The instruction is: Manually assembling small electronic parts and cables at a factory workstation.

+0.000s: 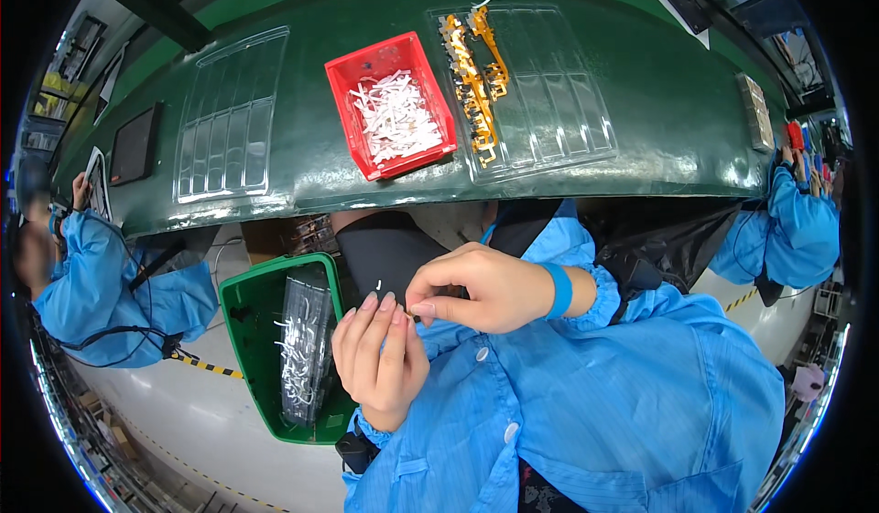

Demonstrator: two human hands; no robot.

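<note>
My left hand (380,357) and my right hand (494,289) meet above my lap, off the near edge of the table. Their fingertips are pinched together, and whatever lies between them is mostly hidden. A tiny white piece (379,285) sticks up by the left fingertips; I cannot tell which hand holds it. Beyond the hands, a red bin (342,101) on the table holds many short white strips (398,119). To its right, orange flexible circuit strips (472,92) lie along the left side of a clear plastic tray (558,115).
A second clear tray (224,119) lies left on the green table (302,151), beside a dark flat device (135,143). Below, a green waste bin (265,403) holds clear plastic with white scraps. Co-workers in blue sit at left (101,284) and right (797,216).
</note>
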